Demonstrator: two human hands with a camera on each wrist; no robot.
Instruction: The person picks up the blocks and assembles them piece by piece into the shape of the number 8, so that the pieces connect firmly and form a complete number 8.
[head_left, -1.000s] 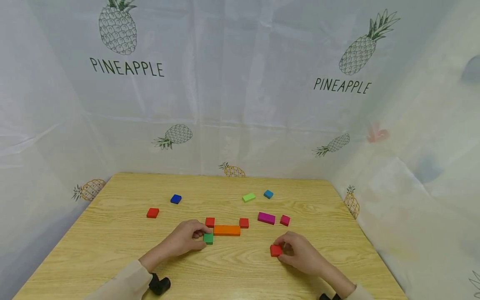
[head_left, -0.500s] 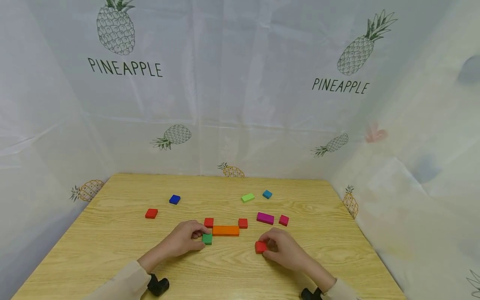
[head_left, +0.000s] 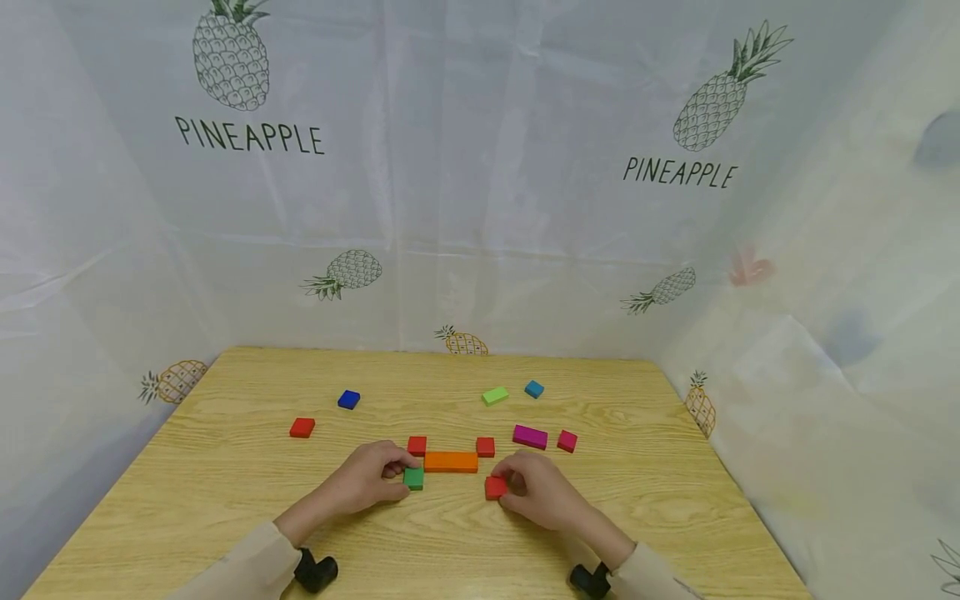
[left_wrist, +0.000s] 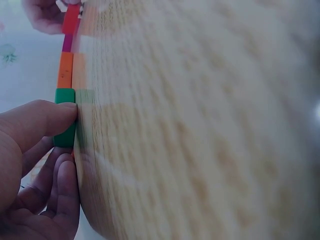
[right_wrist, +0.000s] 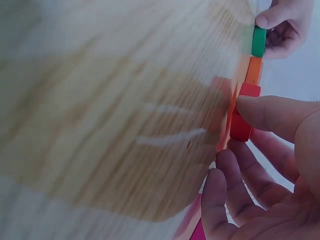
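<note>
My left hand (head_left: 373,477) pinches a green block (head_left: 413,478) between thumb and finger, at the front left corner of a long orange block (head_left: 451,462). Two small red blocks lie behind the orange one: a left red block (head_left: 417,446) and a right red block (head_left: 485,447), each near one end of it. My right hand (head_left: 542,492) pinches another red block (head_left: 495,488) in front of the orange block's right end. In the right wrist view, thumb and fingertips close on this red block (right_wrist: 242,122), low over the wooden surface.
Right of the group lie a purple block (head_left: 530,437) and a crimson block (head_left: 567,441). Farther back are a lime green block (head_left: 495,396), a light blue block (head_left: 534,389) and a dark blue block (head_left: 348,400). A red block (head_left: 302,427) lies left on the wooden table (head_left: 187,500).
My right hand has carried its red block leftward and slightly back, toward the orange block's right end. The left hand stays at the green block.
</note>
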